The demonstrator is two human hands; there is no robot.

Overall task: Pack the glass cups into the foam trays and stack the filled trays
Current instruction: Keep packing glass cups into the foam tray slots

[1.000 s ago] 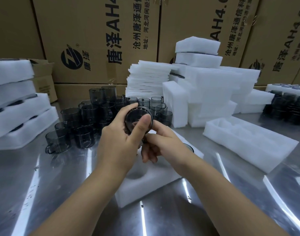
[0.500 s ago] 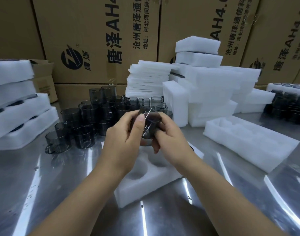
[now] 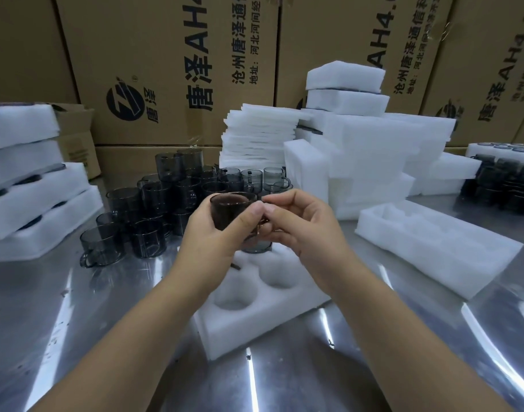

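Observation:
I hold one smoky grey glass cup [image 3: 229,209] upright above a white foam tray [image 3: 272,304] with round pockets. My left hand [image 3: 213,242] wraps the cup's body from the left. My right hand [image 3: 296,224] pinches it at the handle side. Two of the tray's near pockets show bare foam; a second grey cup [image 3: 256,246] sits low in the tray just behind my fingers. A crowd of several loose cups [image 3: 153,215] stands on the metal table behind and to the left.
Filled foam trays [image 3: 31,200] are stacked at the left. Another foam tray [image 3: 433,248] lies at the right, with piles of foam pieces [image 3: 358,150] behind it. More dark cups [image 3: 504,185] stand at the far right. Cardboard boxes [image 3: 171,69] wall off the back.
The cup was tipped with its mouth toward me; I have turned it upright. Both hands stayed in the same place above the tray.

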